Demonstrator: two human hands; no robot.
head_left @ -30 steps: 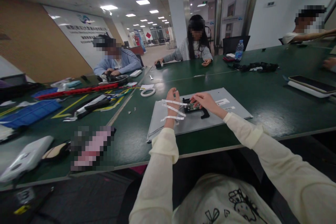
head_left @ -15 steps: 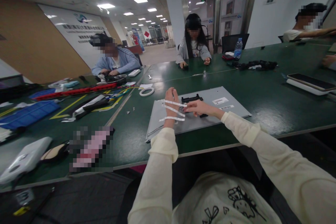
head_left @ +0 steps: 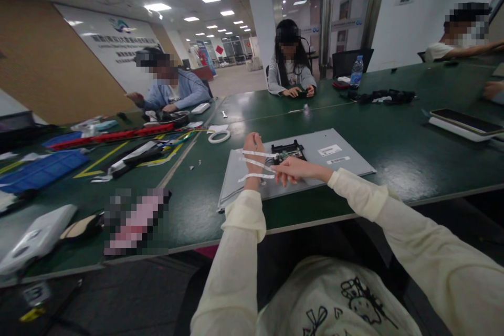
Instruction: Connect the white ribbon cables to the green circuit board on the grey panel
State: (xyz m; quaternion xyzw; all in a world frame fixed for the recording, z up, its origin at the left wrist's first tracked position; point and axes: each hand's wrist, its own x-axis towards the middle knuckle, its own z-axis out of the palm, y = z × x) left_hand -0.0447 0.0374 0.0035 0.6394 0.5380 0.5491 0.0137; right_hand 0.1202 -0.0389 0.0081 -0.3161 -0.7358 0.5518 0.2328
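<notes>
A grey metal panel (head_left: 338,165) lies flat on the green table (head_left: 394,136) in front of me, with a black bracket and small circuit board (head_left: 289,151) on top of it. My left hand (head_left: 254,149) is raised above the panel's left part, fingers loosely curled, with several white tape strips (head_left: 254,164) stuck across its back and wrist. My right hand (head_left: 293,169) reaches left to those strips and pinches the end of one by my left wrist.
A white tape roll (head_left: 219,136) lies beyond the panel. Cables, a red bar and blue trays (head_left: 43,168) crowd the left of the table. A laptop-like device (head_left: 464,125) and a water bottle (head_left: 356,72) are at right. Three other people sit around the table.
My right hand left the black bracket and moved left and toward me to the tape strips on my left wrist. The circuit board is uncovered.
</notes>
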